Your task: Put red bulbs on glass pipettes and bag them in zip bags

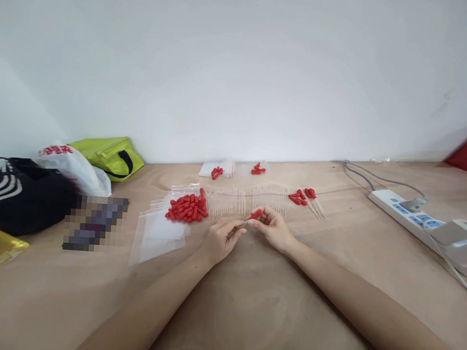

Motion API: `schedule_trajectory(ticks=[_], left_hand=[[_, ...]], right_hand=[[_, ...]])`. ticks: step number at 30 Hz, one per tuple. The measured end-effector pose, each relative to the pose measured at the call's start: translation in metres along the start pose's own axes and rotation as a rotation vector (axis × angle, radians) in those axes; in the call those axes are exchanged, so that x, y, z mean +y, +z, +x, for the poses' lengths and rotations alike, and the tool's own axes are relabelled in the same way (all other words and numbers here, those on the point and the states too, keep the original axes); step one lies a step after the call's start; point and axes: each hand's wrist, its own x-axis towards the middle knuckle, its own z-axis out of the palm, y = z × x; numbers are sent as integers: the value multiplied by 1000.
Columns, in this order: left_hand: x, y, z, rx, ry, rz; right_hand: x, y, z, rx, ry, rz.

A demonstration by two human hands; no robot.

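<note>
My right hand (273,230) pinches a red rubber dropper bulb (256,214). Closed around a thin glass dropper tube (247,219) is my left hand (223,239); fingers cover most of the tube, whose tip meets the bulb's narrow end. Beyond the hands lie two rows of clear tubes, a left row (223,202) and a right row (269,200). A heap of red bulbs (185,208) rests on clear zip bags (159,239) to the left. On the right are several loose bulbs (298,197) and a few droppers (316,206) with bulbs fitted on their tubes.
Near the wall, small bags hold red bulbs, a left group (216,172) and a right group (258,169). A power strip (405,209) with cables lies right. Leftward are a black bag (27,198), white plastic bag (77,169), green pouch (107,153) and blurred dark object (96,224).
</note>
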Motion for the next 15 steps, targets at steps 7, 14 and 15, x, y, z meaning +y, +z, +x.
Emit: schedule_trajectory(ticks=[7, 14, 15], left_hand=[[-4, -6, -1, -119, -108, 57], [-8, -1, -2, -190, -136, 73], [-8, -1, -2, -195, -141, 74]], right_hand=[[-28, -75, 31, 283, 86, -624], [-37, -148, 34, 375, 348, -1471], [-33, -150, 32, 399, 360, -1469]])
